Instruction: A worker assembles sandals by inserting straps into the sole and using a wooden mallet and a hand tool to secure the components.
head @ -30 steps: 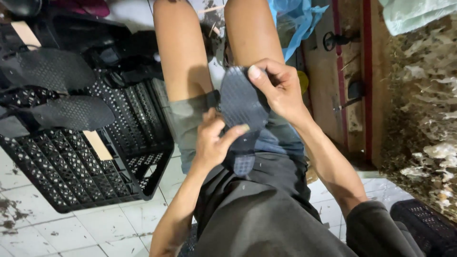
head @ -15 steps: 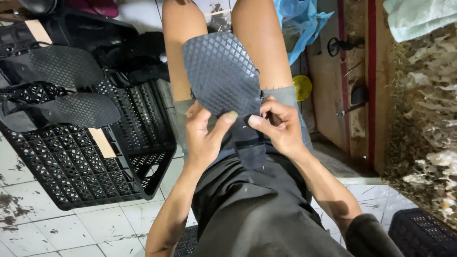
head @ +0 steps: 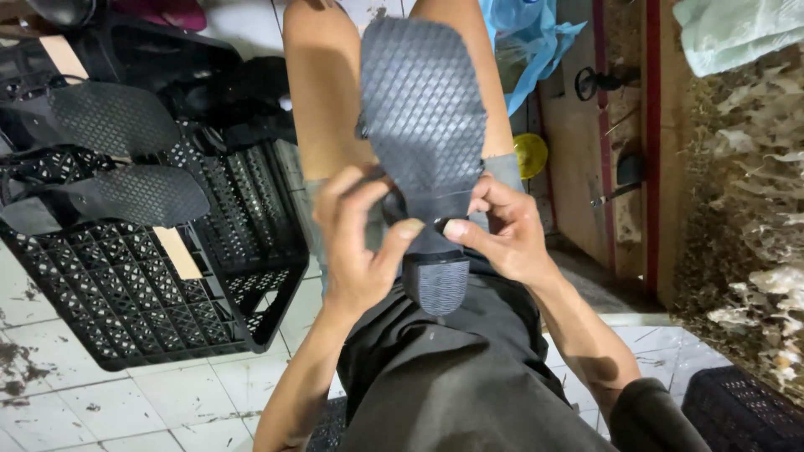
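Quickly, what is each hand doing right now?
Left hand: closed on the black shoe, near its heel.
Right hand: closed on the same shoe, fingers pinching its middle.

A black heeled shoe [head: 423,117] is held sole-up over the person's lap — its broad forepart, covered in a raised diamond tread, points away between the bare knees. The sole narrows at the waist to a short block heel [head: 437,283] with a finely ribbed tip — nearest the body.
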